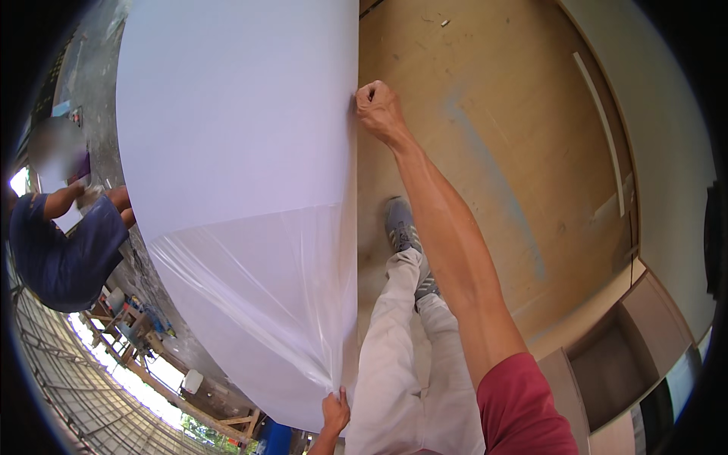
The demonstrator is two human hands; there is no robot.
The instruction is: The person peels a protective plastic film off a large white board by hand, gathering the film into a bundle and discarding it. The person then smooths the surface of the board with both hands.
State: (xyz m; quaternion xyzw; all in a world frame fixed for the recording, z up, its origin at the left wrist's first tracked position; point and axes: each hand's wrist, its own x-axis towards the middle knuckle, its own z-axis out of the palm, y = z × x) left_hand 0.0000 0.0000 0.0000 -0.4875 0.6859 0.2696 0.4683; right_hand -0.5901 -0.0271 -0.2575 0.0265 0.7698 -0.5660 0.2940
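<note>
One sheet of glossy, transparent plastic film (265, 288) is drawn into fanned creases across a smooth white panel (235, 114), left of the frame's centre. Its gathered end is pinched by the left hand (335, 412), lower centre; the right hand (379, 112), upper centre, is curled by the panel's edge; whether anything is held cannot be told.

We get bright daylight, background burnt out white beyond lattice (49, 371) at lower left. Glare streaks along creases of clear plastic film (250, 303). Soft shading near right edge of white panel (227, 114). Centre sharp to us; co-worker's head (57, 148) blurred; straight edges bowed, 4 corners black.
</note>
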